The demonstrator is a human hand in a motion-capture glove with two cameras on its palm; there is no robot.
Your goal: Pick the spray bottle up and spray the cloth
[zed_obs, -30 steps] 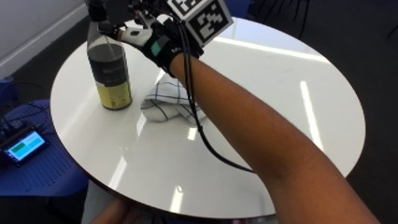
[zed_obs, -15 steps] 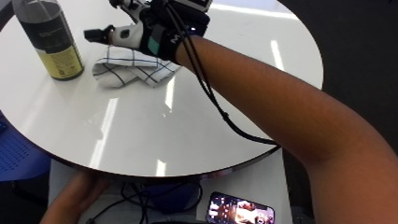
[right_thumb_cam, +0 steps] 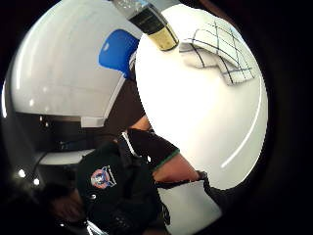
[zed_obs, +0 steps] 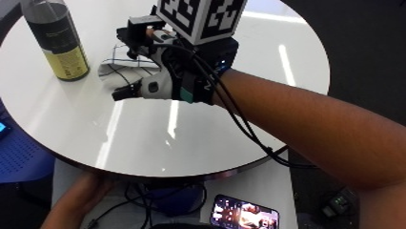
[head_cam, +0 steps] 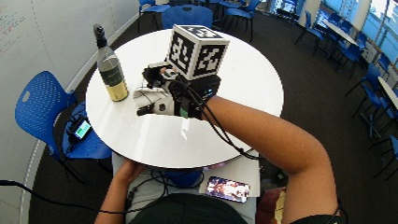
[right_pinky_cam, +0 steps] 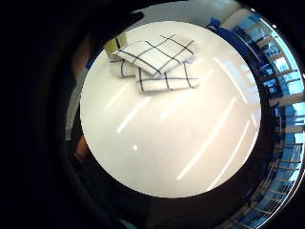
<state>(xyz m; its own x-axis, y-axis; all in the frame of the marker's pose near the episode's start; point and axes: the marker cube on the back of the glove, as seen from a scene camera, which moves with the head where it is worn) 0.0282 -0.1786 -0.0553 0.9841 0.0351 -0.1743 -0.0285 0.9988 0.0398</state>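
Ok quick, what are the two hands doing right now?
Gloved right hand: open, holding nothing, over the cloth.
Bare left hand: at the table edge, holding nothing visible.

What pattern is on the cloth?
The cloth is white with thin dark lines crossing into big squares. The little finger side palm view shows it best.
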